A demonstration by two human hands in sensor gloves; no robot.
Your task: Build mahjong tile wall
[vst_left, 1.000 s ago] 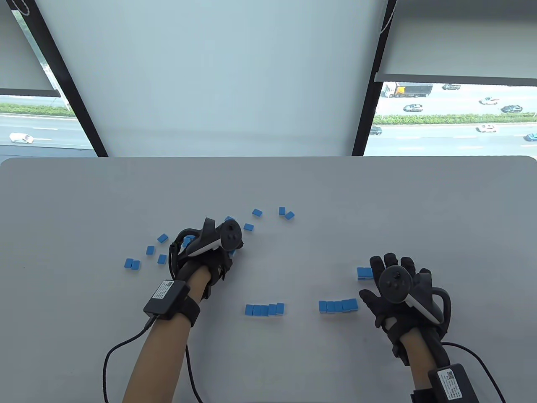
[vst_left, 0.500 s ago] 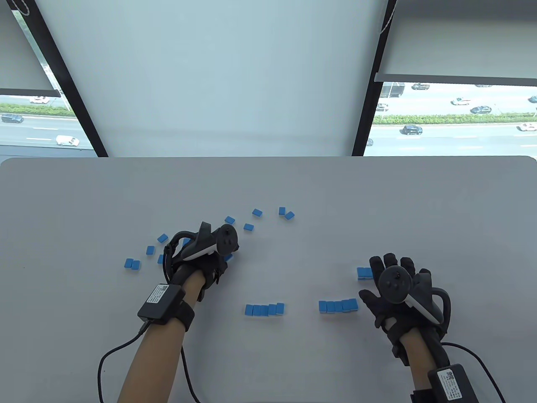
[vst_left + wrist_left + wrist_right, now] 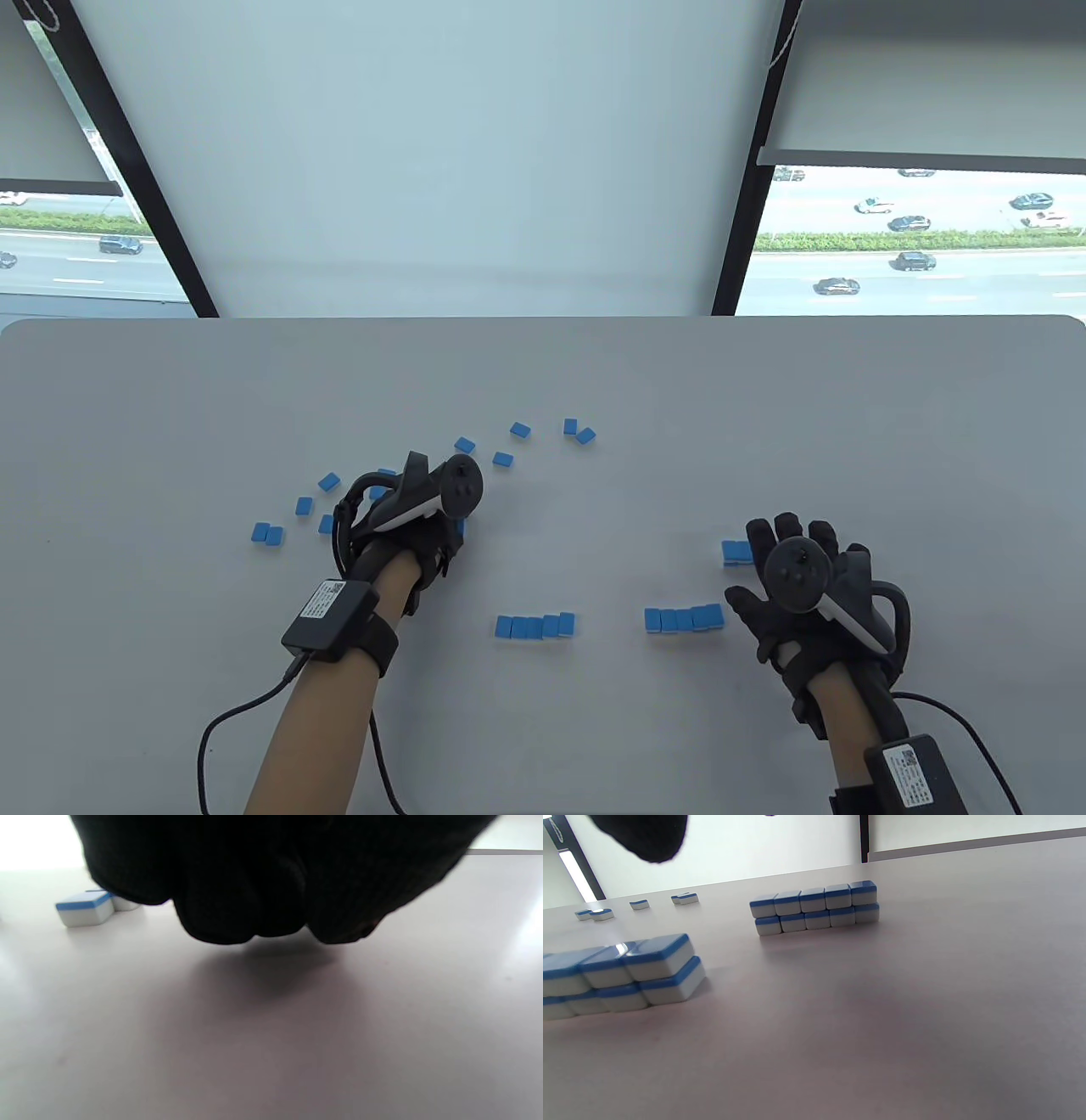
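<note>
Blue-backed mahjong tiles are on the grey table (image 3: 764,407). Two short walls, each two tiles high, stand near the front: a left wall (image 3: 536,626) (image 3: 814,908) and a right wall (image 3: 684,618) (image 3: 628,971). Several loose tiles (image 3: 520,430) lie scattered further back. My left hand (image 3: 424,531) hovers over them with curled fingers (image 3: 237,908); the blue edge of one tile (image 3: 461,527) peeks out at its fingertips. My right hand (image 3: 793,560) lies flat with spread fingers beside the right wall, touching a small stack (image 3: 736,552).
Two loose tiles (image 3: 266,534) (image 3: 85,906) lie left of my left hand. A pair (image 3: 579,431) sits at the back of the scatter. Cables trail from both wrists toward the front edge. Windows rise beyond the table's far edge.
My left hand has drawn back toward me and a little left, and the blue tile edge at its fingertips came along. The right hand and both walls have stayed put.
</note>
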